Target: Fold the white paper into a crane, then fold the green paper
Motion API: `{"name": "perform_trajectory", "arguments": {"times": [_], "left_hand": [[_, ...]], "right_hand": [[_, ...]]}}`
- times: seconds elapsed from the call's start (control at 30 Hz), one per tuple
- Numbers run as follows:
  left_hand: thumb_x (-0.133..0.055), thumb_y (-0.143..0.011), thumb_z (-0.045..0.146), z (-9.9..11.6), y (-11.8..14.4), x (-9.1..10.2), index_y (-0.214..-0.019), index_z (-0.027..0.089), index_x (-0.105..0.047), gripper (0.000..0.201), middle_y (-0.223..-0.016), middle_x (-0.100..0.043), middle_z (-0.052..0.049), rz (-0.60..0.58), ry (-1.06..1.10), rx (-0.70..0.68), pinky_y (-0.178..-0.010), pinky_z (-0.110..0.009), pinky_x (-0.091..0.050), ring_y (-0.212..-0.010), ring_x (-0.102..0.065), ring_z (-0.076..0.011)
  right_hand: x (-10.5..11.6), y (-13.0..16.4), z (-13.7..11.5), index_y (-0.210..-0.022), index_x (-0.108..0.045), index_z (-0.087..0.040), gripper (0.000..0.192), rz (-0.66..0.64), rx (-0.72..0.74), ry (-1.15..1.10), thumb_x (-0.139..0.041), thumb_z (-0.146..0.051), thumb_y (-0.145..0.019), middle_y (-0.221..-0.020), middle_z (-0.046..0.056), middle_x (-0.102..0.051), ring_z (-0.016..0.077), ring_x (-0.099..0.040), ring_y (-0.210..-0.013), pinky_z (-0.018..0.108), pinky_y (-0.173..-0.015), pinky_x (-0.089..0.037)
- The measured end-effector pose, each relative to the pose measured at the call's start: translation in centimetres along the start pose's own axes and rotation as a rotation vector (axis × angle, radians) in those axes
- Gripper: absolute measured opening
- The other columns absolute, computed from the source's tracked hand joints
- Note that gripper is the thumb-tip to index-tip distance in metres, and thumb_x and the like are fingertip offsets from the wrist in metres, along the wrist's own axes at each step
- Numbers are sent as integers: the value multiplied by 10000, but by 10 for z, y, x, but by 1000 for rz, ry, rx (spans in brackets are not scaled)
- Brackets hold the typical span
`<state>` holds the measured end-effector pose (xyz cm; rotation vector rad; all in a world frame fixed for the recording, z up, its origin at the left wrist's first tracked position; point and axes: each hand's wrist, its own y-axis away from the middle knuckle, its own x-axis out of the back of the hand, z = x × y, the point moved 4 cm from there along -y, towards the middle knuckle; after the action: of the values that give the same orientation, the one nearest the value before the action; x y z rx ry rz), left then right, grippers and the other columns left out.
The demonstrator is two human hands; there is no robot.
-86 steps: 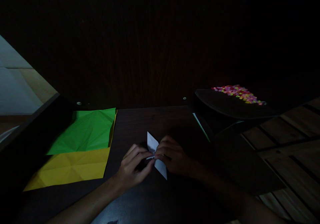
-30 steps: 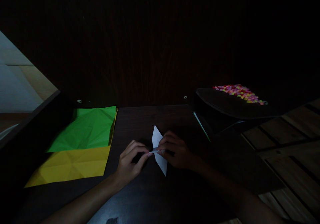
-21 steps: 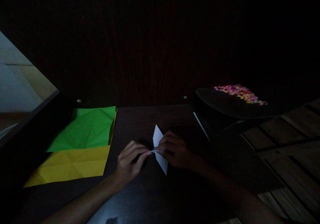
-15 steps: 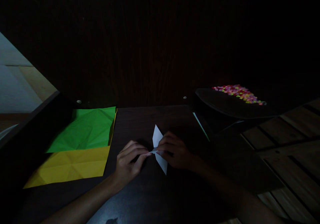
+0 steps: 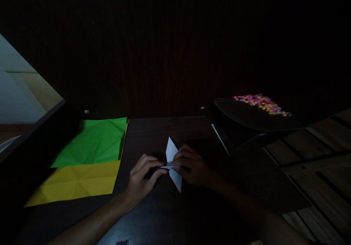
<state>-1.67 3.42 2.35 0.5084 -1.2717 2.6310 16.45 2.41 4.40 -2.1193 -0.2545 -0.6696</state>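
A small piece of white folded paper [image 5: 171,152] stands out over the dark tabletop, with one pointed wing toward the far side, one toward me, and a narrow point to the left. My left hand [image 5: 144,175] has its thumb and fingertips around that narrow left point, whose tip shows between them. From the other side, my right hand [image 5: 192,165] pinches the paper near its middle, with the fingers curled. Part of the fold is hidden behind the right fingers.
Creased green paper [image 5: 95,141] overlaps creased yellow paper [image 5: 79,181] at the left. A dark side panel [image 5: 33,128] borders them. At the right, a dark curved shelf [image 5: 238,115] bears a heap of small colourful pieces [image 5: 263,103]. Slatted wood [image 5: 320,164] lies beyond.
My left thumb and fingers have parted slightly, so the paper's narrow left tip now shows between them. The paper has shifted very slightly left. My right hand keeps its pinch.
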Motion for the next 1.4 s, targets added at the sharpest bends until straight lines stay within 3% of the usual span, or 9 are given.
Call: {"name": "perform_trajectory", "arguments": {"times": [0.3, 0.5, 0.6, 0.8, 0.97, 1.4], "left_hand": [[-691, -833, 104, 1, -2, -2, -804, 168, -642, 86, -742, -647, -18, -53, 58, 39, -632, -284, -487, -698, -603, -152], [-719, -815, 113, 1, 0, -4, -1005, 171, -669, 205, -843, -685, -47, -83, 83, 12, -668, -294, -512, -768, -627, -168], [-695, -828, 81, 2, -1, -4, -949, 185, -691, 159, -812, -679, -30, -99, 97, -9, -650, -282, -504, -744, -624, -157], [-655, -838, 44, 2, 0, 0, -880, 171, -696, 140, -811, -659, -31, -62, 82, -9, -646, -279, -493, -739, -611, -151], [-649, -840, 51, 1, 3, 2, -875, 172, -710, 140, -862, -632, -37, -50, 59, 27, -657, -263, -506, -770, -616, -146], [-682, -838, 121, 0, -3, 5, -893, 173, -685, 75, -798, -662, -28, 52, 50, 95, -621, -252, -522, -721, -636, -148]], "right_hand": [[-3, 2, 2, -884, -660, -161, 71, -16, -4, -20, -593, -140, -896, -790, 55, -648, 174, -547, -767, 336, -710, -482], [-7, 3, 2, -893, -655, -160, 82, -38, 5, -35, -580, -129, -905, -804, 63, -658, 177, -554, -780, 336, -716, -486], [-9, 4, 1, -896, -657, -161, 79, -57, 5, -34, -582, -138, -908, -804, 64, -658, 178, -550, -775, 334, -706, -486], [-5, 3, 5, -918, -649, -176, 48, -63, -16, -11, -618, -160, -885, -825, 58, -647, 185, -556, -805, 353, -740, -487], [-1, 1, 6, -989, -606, -177, 129, -32, -25, -3, -633, -196, -864, -837, 54, -627, 183, -568, -773, 365, -729, -483], [-8, 6, 11, -952, -666, -169, 95, -26, -85, -43, -574, -177, -926, -794, 45, -633, 155, -576, -728, 290, -666, -492]]}}
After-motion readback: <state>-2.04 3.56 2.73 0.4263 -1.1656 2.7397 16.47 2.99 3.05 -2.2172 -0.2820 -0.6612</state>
